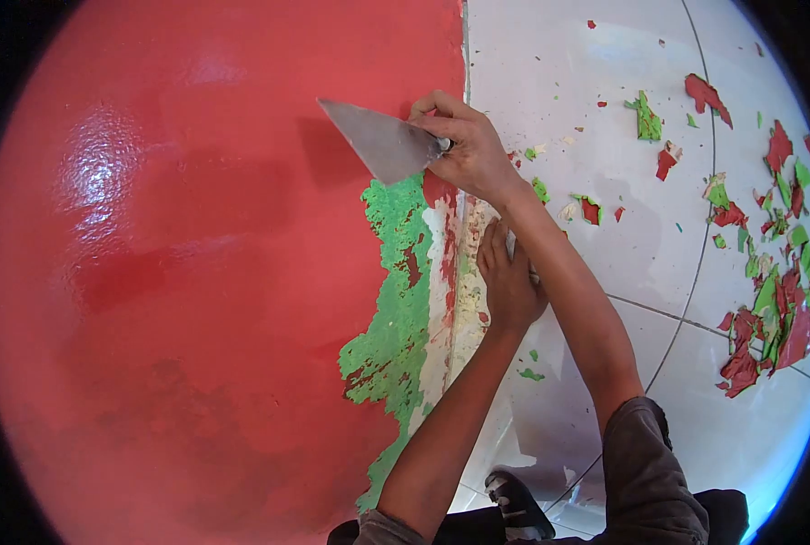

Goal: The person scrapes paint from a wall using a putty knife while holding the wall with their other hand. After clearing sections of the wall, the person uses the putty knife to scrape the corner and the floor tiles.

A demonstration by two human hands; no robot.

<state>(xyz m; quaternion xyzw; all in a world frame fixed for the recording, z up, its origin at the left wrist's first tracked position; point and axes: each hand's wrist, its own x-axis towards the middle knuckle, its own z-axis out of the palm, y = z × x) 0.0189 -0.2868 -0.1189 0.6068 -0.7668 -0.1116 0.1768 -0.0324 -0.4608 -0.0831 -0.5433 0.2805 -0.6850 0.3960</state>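
Note:
My right hand (467, 150) is closed around the handle of a pointed metal trowel (382, 141). Its flat triangular blade points to the upper left, over the red painted surface (196, 227); the handle is mostly hidden by the fingers. Just below the blade, a ragged strip of green paint (396, 300) shows where the red layer is gone. My left hand (514, 286) rests lower down, beside the pale, flaking edge strip (469, 291). Its fingers are stretched out, partly behind my right forearm, and I see no tool in them.
White floor tiles (559, 91) with dark joints lie to the right. Red and green paint flakes (777, 318) are heaped at the far right, with smaller pieces scattered nearer the edge. A dark shoe (518, 509) stands at the bottom.

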